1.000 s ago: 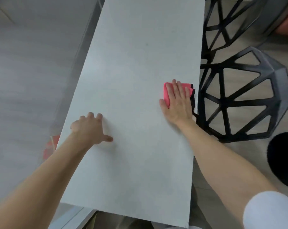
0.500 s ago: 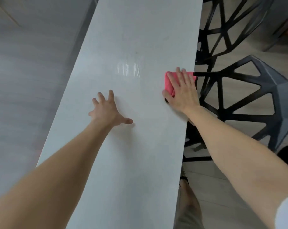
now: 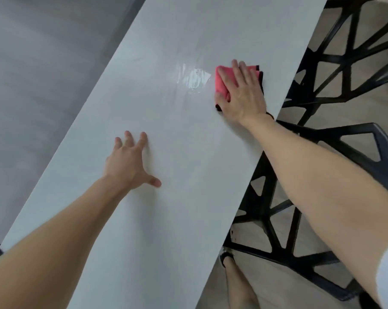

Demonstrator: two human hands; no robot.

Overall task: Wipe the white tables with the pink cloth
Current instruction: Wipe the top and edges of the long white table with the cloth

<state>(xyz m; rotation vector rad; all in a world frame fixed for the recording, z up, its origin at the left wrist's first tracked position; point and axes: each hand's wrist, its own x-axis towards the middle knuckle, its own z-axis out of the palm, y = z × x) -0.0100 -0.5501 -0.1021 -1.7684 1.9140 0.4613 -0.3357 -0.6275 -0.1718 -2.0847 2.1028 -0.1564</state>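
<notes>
A long white table [image 3: 173, 141] runs from the lower left to the upper right. Near its right edge lies the folded pink cloth [image 3: 221, 82], and my right hand [image 3: 242, 90] presses flat on it with straight fingers. Most of the cloth is hidden under the palm. A shiny wet streak [image 3: 193, 79] lies just left of the cloth. My left hand [image 3: 130, 161] rests flat on the table's middle with fingers spread, holding nothing.
Black open-frame chairs [image 3: 335, 63] stand along the table's right edge, one close by [image 3: 300, 219]. Grey floor [image 3: 32, 74] lies to the left. My leg and foot [image 3: 237, 279] show below the table's right edge.
My right hand has slid the pink cloth farther along the table's right edge. My left hand has shifted forward on the tabletop and its fingers have spread. A wet streak now shows beside the cloth.
</notes>
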